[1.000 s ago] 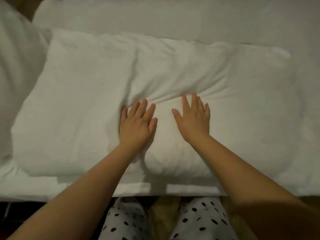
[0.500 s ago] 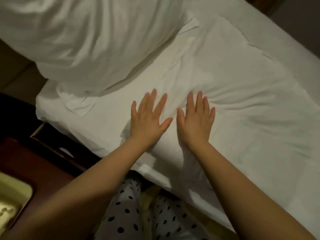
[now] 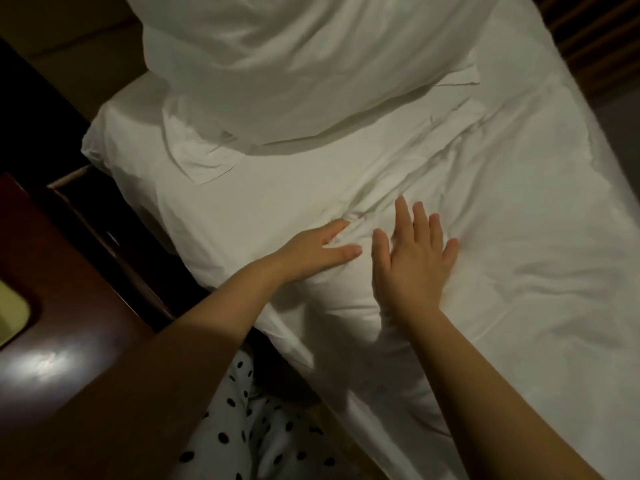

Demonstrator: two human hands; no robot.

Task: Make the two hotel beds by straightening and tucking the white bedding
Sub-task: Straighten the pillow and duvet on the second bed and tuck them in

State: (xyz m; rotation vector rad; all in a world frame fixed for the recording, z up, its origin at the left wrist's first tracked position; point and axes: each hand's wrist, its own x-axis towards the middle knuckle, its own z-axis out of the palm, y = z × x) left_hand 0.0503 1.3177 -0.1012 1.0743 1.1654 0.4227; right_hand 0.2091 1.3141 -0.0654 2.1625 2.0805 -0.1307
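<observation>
A white duvet (image 3: pixel 502 209) covers the bed, creased in folds that run diagonally through its middle. A plump white pillow (image 3: pixel 294 60) lies at the head of the bed, top centre. My left hand (image 3: pixel 315 249) rests flat on the duvet near the bed's left edge, fingers straight and pointing right towards a small bunched crease. My right hand (image 3: pixel 414 258) lies flat beside it, fingers spread and pointing up the bed. Neither hand holds any fabric.
A dark wooden nightstand (image 3: pixel 59 323) stands at the left against the bed, with a pale tray (image 3: pixel 12 313) on it. A dark bed frame edge (image 3: pixel 114 233) runs between them. My spotted trousers (image 3: pixel 256 427) show at the bottom. Dark slats are at the top right.
The view swung from a pillow seen head-on to the bed's side by the nightstand. My hands went from that pillow to the duvet; my left hand has since turned rightwards.
</observation>
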